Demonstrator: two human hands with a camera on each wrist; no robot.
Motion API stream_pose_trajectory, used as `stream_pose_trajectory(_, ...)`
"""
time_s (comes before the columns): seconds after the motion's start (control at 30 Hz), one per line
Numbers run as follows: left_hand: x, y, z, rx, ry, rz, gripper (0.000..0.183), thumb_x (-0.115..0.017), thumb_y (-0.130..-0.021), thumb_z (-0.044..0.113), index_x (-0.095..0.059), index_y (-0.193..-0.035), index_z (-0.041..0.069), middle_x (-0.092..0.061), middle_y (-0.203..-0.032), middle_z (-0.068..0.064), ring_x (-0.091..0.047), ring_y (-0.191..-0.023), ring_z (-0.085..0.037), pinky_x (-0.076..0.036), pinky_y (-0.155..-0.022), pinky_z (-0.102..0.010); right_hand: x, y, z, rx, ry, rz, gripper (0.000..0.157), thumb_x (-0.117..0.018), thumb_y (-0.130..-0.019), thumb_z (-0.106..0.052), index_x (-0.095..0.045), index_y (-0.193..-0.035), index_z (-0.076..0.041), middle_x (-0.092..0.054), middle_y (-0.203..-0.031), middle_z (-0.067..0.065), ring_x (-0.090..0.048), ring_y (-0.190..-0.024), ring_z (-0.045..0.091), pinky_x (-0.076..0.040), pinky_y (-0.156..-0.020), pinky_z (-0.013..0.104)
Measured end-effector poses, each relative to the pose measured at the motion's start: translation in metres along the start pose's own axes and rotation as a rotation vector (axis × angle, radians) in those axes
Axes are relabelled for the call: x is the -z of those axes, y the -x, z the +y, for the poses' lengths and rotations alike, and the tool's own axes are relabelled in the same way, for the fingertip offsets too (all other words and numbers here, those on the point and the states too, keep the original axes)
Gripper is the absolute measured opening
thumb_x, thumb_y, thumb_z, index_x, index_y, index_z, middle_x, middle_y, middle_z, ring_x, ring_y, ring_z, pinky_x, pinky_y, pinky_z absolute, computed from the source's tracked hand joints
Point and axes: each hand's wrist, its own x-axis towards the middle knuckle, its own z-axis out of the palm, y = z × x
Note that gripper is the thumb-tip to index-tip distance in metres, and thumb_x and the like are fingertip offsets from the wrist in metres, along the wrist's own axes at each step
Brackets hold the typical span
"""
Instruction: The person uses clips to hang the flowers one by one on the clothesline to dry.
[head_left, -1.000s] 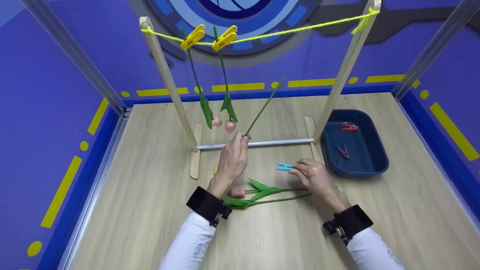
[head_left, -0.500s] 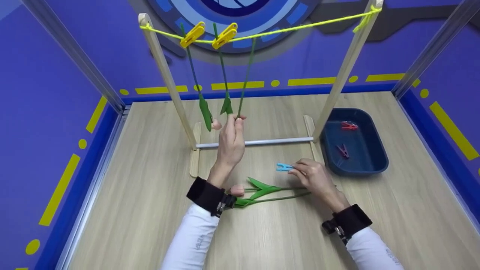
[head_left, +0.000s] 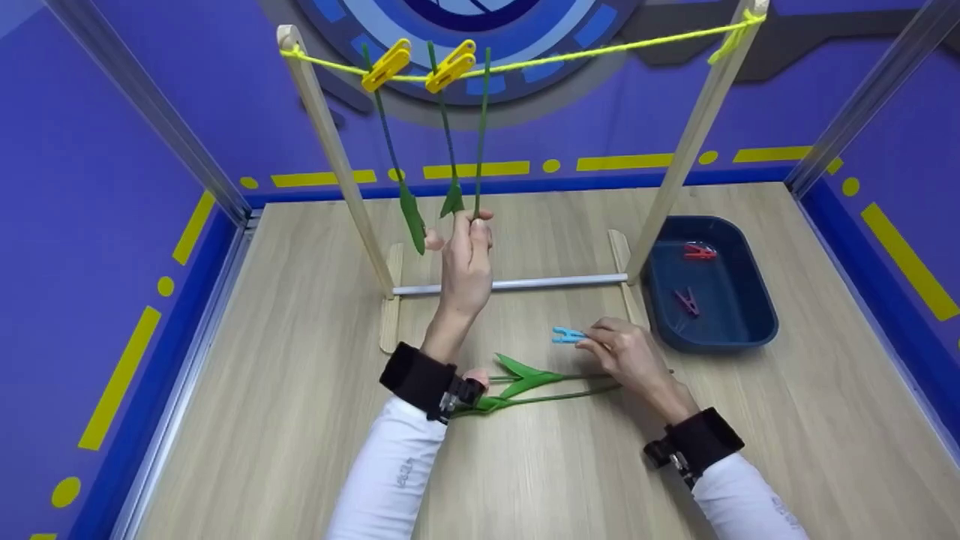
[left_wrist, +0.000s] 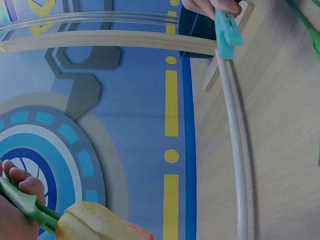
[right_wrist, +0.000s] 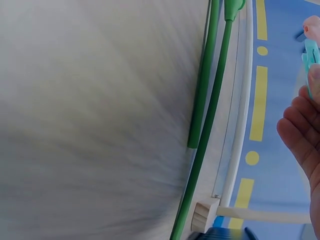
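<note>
My left hand (head_left: 466,266) grips a yellow tulip (left_wrist: 95,220) by its lower part, bloom down. Its green stem (head_left: 481,135) points up, the tip overlapping the yellow cord (head_left: 600,52) in the head view. Left of it, two pink tulips hang upside down from the cord, each under a yellow clothespin (head_left: 451,67); the left one shows a long leaf (head_left: 411,217), while my hand hides the other's bloom. Low over the table, my right hand (head_left: 630,356) pinches a light-blue clothespin (head_left: 568,335) between thumb and fingers. Two more tulips (head_left: 529,379) lie between my arms.
The cord runs between two wooden posts (head_left: 686,142) joined low down by a grey rod (head_left: 555,283). At right stands a dark blue basin (head_left: 761,330) holding a red clothespin (head_left: 700,252) and a dark red clothespin (head_left: 686,302). Patterned blue walls enclose the table.
My left hand has risen with the yellow tulip, and its stem has swung from leaning right to nearly vertical, up to the cord. My right hand stays put with the light-blue clothespin.
</note>
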Motion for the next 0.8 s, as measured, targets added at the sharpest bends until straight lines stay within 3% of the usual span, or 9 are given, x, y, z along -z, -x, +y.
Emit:
stream_pose_trajectory(0.03,-0.001,-0.001,0.001,0.001,0.002,0.001,0.028,-0.031,-0.109,0.013,-0.053,-0.117,-0.002,-0.039,-0.078,0.003,-0.037,-0.068,-0.013,-0.027,-0.092,-0.031,0.000,-0.001,0.000,0.000,0.001,-0.004,0.010,-0.084,-0.078,-0.013,-0.078,-0.083,-0.007,-0.066,-0.075,0.000,-0.062,-0.066,0.010,-0.050,-0.058,0.023)
stream_pose_trajectory(0.13,-0.002,-0.004,0.001,0.007,0.006,0.011,0.028,-0.031,-0.109,0.013,-0.053,-0.117,-0.002,-0.040,-0.079,0.003,-0.039,-0.070,-0.013,-0.027,-0.079,-0.029,0.002,-0.003,0.000,0.001,0.000,-0.018,0.009,-0.083,-0.079,-0.014,-0.078,-0.084,-0.007,-0.066,-0.076,0.000,-0.062,-0.067,0.010,-0.050,-0.059,0.024)
stream_pose_trajectory(0.43,-0.002,-0.006,0.001,0.044,0.045,-0.001,0.027,-0.031,-0.109,0.013,-0.052,-0.117,-0.002,-0.042,-0.079,0.002,-0.040,-0.070,-0.014,-0.033,-0.070,-0.024,0.014,-0.016,-0.001,0.040,-0.007,-0.004,0.008,-0.082,-0.079,-0.009,-0.076,-0.083,-0.006,-0.066,-0.077,0.003,-0.060,-0.067,0.010,-0.049,-0.060,0.024)
stream_pose_trajectory(0.8,-0.006,-0.010,0.003,0.074,0.058,-0.018,0.027,-0.030,-0.109,0.011,-0.052,-0.117,-0.002,-0.045,-0.077,-0.002,-0.036,-0.062,-0.012,-0.032,-0.061,-0.021,0.040,-0.053,-0.007,0.108,0.021,0.068,0.009,-0.080,-0.081,-0.005,-0.076,-0.088,-0.001,-0.067,-0.081,0.008,-0.055,-0.066,0.012,-0.043,-0.056,0.023)
